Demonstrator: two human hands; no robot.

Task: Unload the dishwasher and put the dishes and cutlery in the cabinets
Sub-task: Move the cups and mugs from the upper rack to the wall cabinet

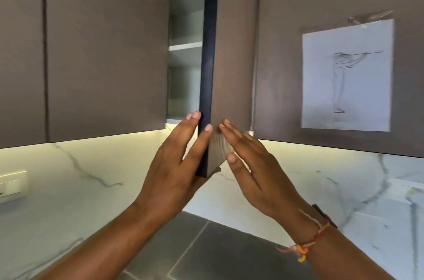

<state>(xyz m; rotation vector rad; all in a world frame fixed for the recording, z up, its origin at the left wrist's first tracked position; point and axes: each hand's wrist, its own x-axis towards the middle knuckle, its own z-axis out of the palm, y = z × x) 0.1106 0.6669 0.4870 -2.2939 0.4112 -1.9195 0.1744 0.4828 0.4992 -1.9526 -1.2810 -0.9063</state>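
Marble backsplash (80, 176) and dark counter (229, 252) lie below the wall cabinets. We see the cabinet door (231, 61) ajar at centre, edge toward us; no dishes show. Our hands flank its near lower corner: left hand (174, 165) pinching the edge, right hand (259, 165) flat on the outer face. Pushed shut carelessly, the door could nip the left hand. Right, a taped sketch (346, 73) bears no legible writing.

White marble backsplash (80, 176) w/ grey veins — lit warm from above; switch plate (11, 185) far left; grey tiles (218, 252) below.
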